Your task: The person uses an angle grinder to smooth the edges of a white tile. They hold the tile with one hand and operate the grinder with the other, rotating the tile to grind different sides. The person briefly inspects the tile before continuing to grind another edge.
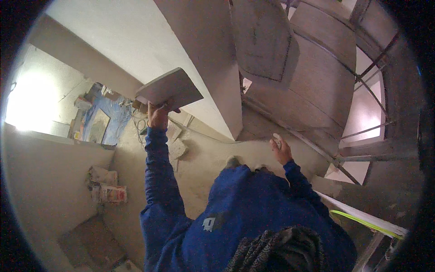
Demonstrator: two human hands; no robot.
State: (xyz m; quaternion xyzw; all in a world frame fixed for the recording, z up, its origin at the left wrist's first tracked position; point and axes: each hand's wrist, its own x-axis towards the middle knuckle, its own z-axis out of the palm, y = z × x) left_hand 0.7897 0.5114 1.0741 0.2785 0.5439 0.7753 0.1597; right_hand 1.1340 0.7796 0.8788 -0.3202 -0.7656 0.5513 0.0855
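Note:
My left hand [158,115] is raised at the arm's full reach, left of the middle, and closed on a flat grey rectangular board [171,89]. The board tilts in front of the pale wall edge [190,59], and I cannot tell whether it touches the wall. Part of my grip is hidden behind the board's lower edge. My right hand [282,151] hangs lower, in front of my body on the right. Its fingers are curled, and something small and pale shows at their tips, too blurred to name.
Metal scaffold-like poles [312,146] cross the right side. At the left, torn bags [108,186] lie by a low wall [54,167]. Broken blocks [178,148] and a cable are on the dusty floor [195,181]. Blue sheeting [115,115] spreads beyond a bright opening.

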